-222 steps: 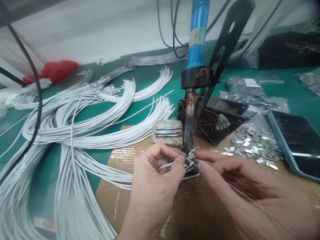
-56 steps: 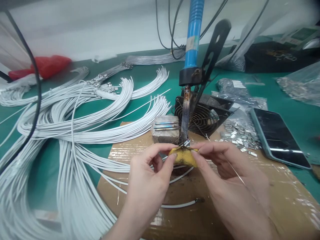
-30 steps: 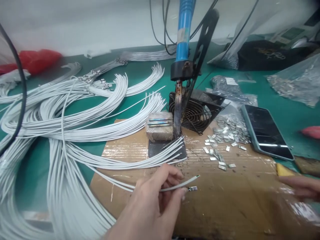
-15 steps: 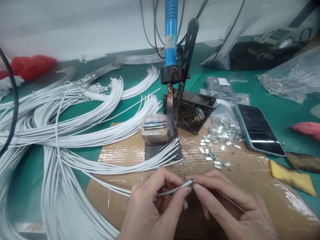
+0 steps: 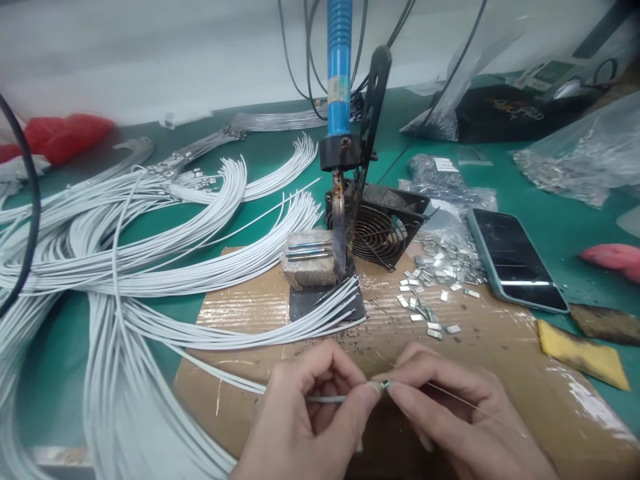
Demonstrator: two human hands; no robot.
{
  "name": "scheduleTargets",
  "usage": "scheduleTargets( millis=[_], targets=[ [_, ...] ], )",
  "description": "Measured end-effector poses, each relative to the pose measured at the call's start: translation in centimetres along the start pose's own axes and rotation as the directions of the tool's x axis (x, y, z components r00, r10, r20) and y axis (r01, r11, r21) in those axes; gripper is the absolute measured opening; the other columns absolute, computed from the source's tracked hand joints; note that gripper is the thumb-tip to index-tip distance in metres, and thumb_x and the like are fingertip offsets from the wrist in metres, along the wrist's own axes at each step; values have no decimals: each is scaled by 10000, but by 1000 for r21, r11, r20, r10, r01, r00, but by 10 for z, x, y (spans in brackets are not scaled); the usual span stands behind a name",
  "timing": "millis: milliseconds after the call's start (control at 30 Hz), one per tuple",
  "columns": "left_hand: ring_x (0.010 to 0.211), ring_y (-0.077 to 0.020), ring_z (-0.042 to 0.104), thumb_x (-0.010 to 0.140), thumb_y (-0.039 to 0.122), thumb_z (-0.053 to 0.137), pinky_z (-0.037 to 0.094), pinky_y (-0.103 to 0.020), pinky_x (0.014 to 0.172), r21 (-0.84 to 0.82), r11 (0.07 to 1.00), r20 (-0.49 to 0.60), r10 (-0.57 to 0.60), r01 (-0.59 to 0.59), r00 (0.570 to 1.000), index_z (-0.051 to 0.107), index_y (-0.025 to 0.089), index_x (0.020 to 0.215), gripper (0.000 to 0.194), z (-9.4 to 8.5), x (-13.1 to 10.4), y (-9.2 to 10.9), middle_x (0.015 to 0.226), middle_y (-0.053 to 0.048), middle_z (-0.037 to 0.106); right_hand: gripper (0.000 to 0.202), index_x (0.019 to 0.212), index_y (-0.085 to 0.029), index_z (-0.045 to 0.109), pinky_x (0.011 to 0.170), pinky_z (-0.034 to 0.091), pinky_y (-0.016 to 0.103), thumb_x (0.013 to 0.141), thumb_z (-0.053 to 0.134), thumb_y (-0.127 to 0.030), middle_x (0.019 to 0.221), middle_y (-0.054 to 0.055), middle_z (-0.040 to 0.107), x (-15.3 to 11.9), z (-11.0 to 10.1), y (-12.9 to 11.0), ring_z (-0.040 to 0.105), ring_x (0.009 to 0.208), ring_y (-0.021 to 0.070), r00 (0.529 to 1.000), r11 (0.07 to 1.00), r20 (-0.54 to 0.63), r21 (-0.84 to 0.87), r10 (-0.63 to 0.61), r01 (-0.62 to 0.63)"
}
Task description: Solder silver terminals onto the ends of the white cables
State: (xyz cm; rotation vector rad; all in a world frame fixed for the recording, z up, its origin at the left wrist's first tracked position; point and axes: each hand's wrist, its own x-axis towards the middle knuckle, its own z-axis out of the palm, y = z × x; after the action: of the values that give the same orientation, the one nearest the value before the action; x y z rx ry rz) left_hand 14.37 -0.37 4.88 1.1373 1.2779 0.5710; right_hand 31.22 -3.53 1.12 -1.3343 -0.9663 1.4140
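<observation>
My left hand (image 5: 320,413) is closed in a pinch on a white cable (image 5: 327,399), close to the cable's end. My right hand (image 5: 445,407) meets it fingertip to fingertip, pinching a small shiny metal clip (image 5: 385,384) at that end. How the clip sits on the cable is hidden by the fingers. A thin solder wire (image 5: 453,393) runs through the right hand and trails toward the wrist. Beyond the hands, a soldering iron with a blue handle (image 5: 339,87) stands upright in a holder, its tip beside a stained block (image 5: 309,270).
Bundles of white cables (image 5: 165,273) spread over the left side. Loose metal clips (image 5: 435,313) lie right of a small black fan (image 5: 383,233). Farther right are a phone (image 5: 520,260) and a yellow sponge (image 5: 583,353). Cardboard (image 5: 240,400) covers the green table (image 5: 60,393).
My hands have lowered slightly, carrying the cable end down with them. My fingertips have closed in around the clip, so less of the cable end shows.
</observation>
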Motion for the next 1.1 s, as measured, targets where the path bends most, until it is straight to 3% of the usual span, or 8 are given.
scheduleTargets(
  millis=[167,267,533,733,867,967,1033,1100],
  targets=[
    [586,-97,398,795,375,689,265,-212,530,-5,997,135,-78,79,988,564,179,694,253,-9,1,0,643,41,469,258,678,-224,760,517,353,167,871,740,-394,666,-11,510,4,-16,2,481,594,89,968,994,247,-107,44,-18],
    [571,-90,399,762,345,696,251,-213,527,9,992,182,-125,125,975,574,173,692,222,-13,4,2,641,40,482,232,684,-238,786,526,363,175,874,712,-350,618,-11,519,7,-21,-2,478,572,90,957,969,289,-243,19,54],
    [552,-100,395,775,367,681,291,-218,524,13,999,-47,-41,42,998,563,185,651,250,2,6,3,573,46,478,160,710,-270,811,475,368,137,733,840,-427,680,9,575,2,-7,-12,488,603,100,988,986,64,-102,141,-134],
    [531,-114,453,811,370,677,319,-223,522,78,997,-104,33,-24,994,589,184,657,257,6,3,-5,547,26,529,242,723,-254,809,466,405,161,825,787,-473,660,24,599,5,-5,-6,539,590,124,999,990,40,-142,21,-15],
    [511,-98,466,827,377,708,351,-199,523,-61,998,-89,15,-21,996,582,183,657,287,6,5,-9,523,30,543,344,652,-222,782,441,332,162,858,752,-497,588,10,531,5,0,-3,447,520,87,998,990,-37,-133,-45,39],
    [492,-89,473,819,377,745,364,-187,513,-125,992,-102,11,-24,995,575,183,655,305,9,5,-12,516,37,537,299,642,-209,765,466,353,178,816,797,-450,614,11,527,3,11,4,469,547,98,995,996,-80,-72,-58,52],
    [486,-86,470,824,363,750,357,-184,505,-116,992,-145,33,-50,989,571,183,664,300,11,4,-14,517,43,528,267,637,-212,750,474,355,185,808,811,-408,617,2,517,0,23,11,463,544,95,984,996,-153,-1,-93,94],
    [482,-84,467,835,363,743,353,-182,498,-119,990,-184,48,-71,982,564,183,672,302,12,3,-16,523,50,515,233,646,-229,739,468,324,185,833,795,-356,601,-21,490,-3,39,19,424,516,75,933,985,-324,30,-154,172]
  ],
)
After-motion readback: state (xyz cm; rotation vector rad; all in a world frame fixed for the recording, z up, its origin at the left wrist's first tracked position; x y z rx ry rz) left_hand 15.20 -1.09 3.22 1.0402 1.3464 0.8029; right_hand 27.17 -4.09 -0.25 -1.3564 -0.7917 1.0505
